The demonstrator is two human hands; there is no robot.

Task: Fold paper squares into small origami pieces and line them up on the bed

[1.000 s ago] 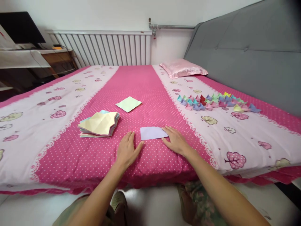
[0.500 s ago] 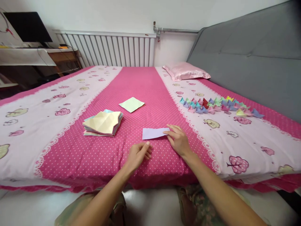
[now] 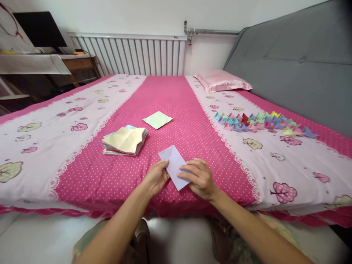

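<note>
The folded lavender paper, crosswise a moment ago, is being turned diagonal, pinched by left hand and right hand.

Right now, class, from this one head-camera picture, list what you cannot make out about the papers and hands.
Head view: lavender paper, its right side hidden under the right hand.
Head view: left hand, fingertips not visible at the paper's edge.
Head view: paper stack, lower sheets covered by the top cream sheet.
Head view: row of folded paper pieces, too small and overlapping to count.
</note>
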